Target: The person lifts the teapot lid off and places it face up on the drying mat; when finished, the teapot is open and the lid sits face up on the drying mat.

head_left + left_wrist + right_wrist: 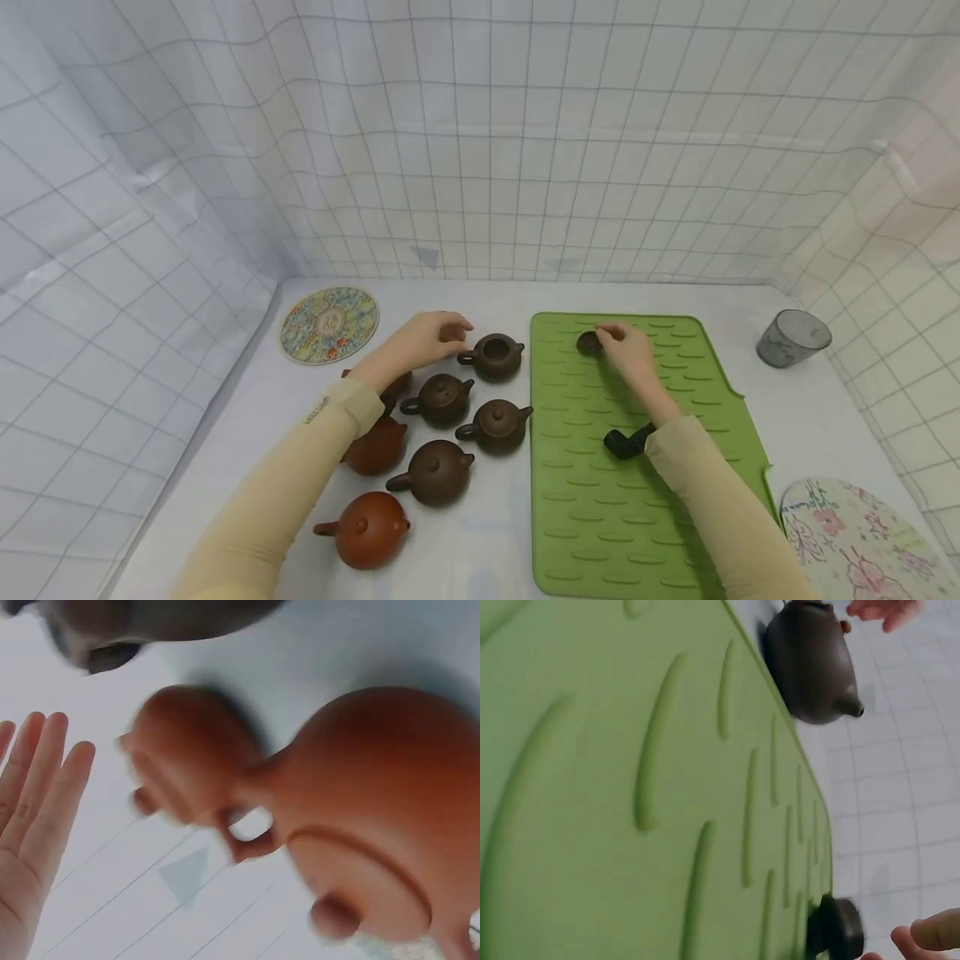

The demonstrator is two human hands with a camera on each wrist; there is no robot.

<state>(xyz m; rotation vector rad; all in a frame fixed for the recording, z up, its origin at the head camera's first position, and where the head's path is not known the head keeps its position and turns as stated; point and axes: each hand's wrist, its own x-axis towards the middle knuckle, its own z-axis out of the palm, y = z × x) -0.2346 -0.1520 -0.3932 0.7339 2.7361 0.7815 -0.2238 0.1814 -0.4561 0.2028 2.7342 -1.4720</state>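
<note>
A small dark brown teapot lid [588, 342] sits on the green mat [570, 500], its knob turned down to the mat in the right wrist view. My right hand [628, 354] is right at its rim; in the right wrist view the fingertips [935, 930] show just above it, thumb and fingers spread. Left of the mat stands a dark brown teapot [497, 367] without its lid, its round opening facing up. My left hand [423, 340] hovers beside that teapot's handle, holding nothing, its fingers [60, 787] straight in the left wrist view.
Several lidded teapots stand left of the mat, among them a dark brown one [437, 473] and a reddish one [372, 531]. A patterned round disc [330, 325] lies back left, a floral one [862, 542] front right. A grey cup [793, 337] stands at the right.
</note>
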